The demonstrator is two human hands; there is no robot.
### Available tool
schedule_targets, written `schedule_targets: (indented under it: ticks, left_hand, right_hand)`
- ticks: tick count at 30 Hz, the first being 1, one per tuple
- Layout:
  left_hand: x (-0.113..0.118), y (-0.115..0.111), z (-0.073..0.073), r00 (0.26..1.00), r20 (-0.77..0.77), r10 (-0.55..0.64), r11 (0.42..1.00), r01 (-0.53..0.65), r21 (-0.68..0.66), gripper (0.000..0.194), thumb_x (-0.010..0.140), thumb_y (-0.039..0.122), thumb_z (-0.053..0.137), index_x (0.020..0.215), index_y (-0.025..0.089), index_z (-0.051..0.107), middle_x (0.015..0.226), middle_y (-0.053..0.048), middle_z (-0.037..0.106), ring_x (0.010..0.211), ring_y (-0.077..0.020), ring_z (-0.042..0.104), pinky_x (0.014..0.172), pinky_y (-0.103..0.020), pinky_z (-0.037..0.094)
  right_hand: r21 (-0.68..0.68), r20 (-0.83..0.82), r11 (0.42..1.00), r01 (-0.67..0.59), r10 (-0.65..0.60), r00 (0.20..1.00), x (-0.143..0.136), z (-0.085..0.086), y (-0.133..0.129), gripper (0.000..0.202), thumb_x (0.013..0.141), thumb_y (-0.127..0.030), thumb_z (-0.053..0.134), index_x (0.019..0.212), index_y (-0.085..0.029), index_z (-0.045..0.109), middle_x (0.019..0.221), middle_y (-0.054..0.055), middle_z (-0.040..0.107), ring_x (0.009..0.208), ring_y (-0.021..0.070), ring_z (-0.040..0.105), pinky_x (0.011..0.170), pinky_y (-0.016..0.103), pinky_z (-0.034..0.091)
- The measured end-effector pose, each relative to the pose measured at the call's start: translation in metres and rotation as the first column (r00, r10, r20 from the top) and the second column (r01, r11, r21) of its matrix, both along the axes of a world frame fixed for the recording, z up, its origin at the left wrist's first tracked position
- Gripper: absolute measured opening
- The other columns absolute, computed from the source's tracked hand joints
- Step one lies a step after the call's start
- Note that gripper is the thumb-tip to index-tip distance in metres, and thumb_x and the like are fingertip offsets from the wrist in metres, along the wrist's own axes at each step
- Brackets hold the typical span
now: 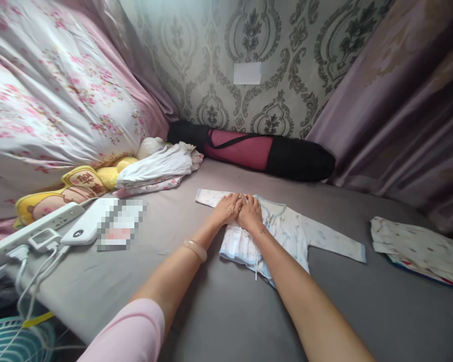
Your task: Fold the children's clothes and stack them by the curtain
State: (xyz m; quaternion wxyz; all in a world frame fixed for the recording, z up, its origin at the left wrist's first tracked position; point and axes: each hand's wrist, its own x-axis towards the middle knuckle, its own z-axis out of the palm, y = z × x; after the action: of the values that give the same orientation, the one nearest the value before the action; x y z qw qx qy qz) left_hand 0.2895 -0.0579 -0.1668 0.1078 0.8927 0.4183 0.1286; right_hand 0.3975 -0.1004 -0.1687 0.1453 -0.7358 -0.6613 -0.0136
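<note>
A small white long-sleeved shirt (281, 229) with light blue edging and white ties lies spread on the grey sheet. My left hand (227, 208) is on its left shoulder area, where the sleeve meets the body, with bent fingers on the cloth. Right beside it, my right hand (249, 213) has its fingers curled on the same part of the shirt, and the two hands touch or nearly touch. The fingertips are partly hidden in the fabric. One sleeve extends left past my hands, the other to the right.
A black and maroon long bag (241, 150) lies along the wall. At the left are folded clothes (156, 168), a yellow plush (79, 186), a white power bank (88, 223) and a power strip (56, 218) with cables. Folded patterned cloth (419, 249) lies at the right.
</note>
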Motion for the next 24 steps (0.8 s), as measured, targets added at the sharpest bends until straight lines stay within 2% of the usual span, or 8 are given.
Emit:
schedule_targets:
  ticks: [4, 10, 15, 19, 24]
  left_hand:
    - [-0.021, 0.003, -0.002, 0.99, -0.097, 0.101, 0.995, -0.102, -0.007, 0.05, 0.101, 0.036, 0.025, 0.143, 0.012, 0.038, 0.152, -0.014, 0.036, 0.142, -0.0275, 0.029, 0.115, -0.045, 0.025]
    - [-0.057, 0.014, -0.002, 0.96, -0.182, 0.211, 0.977, -0.215, 0.0, 0.057, 0.1, 0.039, 0.02, 0.147, 0.011, 0.033, 0.156, -0.013, 0.028, 0.145, -0.0267, 0.023, 0.117, -0.043, 0.019]
    - [-0.092, 0.029, 0.002, 0.937, -0.221, 0.271, 0.958, -0.285, -0.03, 0.061, 0.098, 0.042, 0.018, 0.149, 0.01, 0.029, 0.157, -0.012, 0.026, 0.146, -0.0273, 0.019, 0.118, -0.047, 0.015]
    - [-0.111, 0.037, 0.004, 0.939, -0.217, 0.267, 0.953, -0.291, -0.085, 0.06, 0.098, 0.041, 0.016, 0.15, 0.014, 0.027, 0.158, -0.009, 0.023, 0.146, -0.0265, 0.018, 0.118, -0.048, 0.015]
    - [-0.117, 0.04, 0.0, 0.953, -0.156, 0.26, 0.958, -0.275, -0.079, 0.059, 0.097, 0.041, 0.018, 0.148, 0.015, 0.033, 0.157, -0.009, 0.028, 0.146, -0.0259, 0.02, 0.117, -0.048, 0.016]
  right_hand:
    - [0.038, -0.008, 0.999, 0.016, -0.015, 1.0, -0.003, -0.002, 0.002, 0.051, 0.095, -0.038, 0.038, 0.138, -0.012, 0.047, 0.138, 0.016, 0.046, 0.123, 0.0298, 0.039, 0.103, 0.039, 0.03]
    - [0.035, -0.017, 0.999, 0.012, -0.011, 1.0, -0.004, 0.0, 0.001, 0.053, 0.094, -0.037, 0.039, 0.138, -0.01, 0.047, 0.137, 0.017, 0.047, 0.123, 0.0303, 0.04, 0.103, 0.04, 0.03]
    - [0.029, -0.038, 1.0, 0.011, -0.01, 0.999, -0.004, 0.001, 0.0, 0.054, 0.093, -0.038, 0.039, 0.139, -0.011, 0.046, 0.139, 0.016, 0.046, 0.123, 0.0305, 0.039, 0.104, 0.039, 0.029]
    - [0.02, -0.053, 1.0, 0.006, -0.005, 0.999, -0.004, 0.001, 0.0, 0.055, 0.093, -0.038, 0.039, 0.14, -0.01, 0.045, 0.139, 0.017, 0.045, 0.124, 0.03, 0.038, 0.105, 0.039, 0.028]
    - [0.008, -0.073, 1.0, 0.008, -0.007, 0.997, -0.004, 0.001, -0.001, 0.054, 0.093, -0.038, 0.038, 0.139, -0.01, 0.045, 0.138, 0.016, 0.046, 0.124, 0.0304, 0.038, 0.106, 0.04, 0.028]
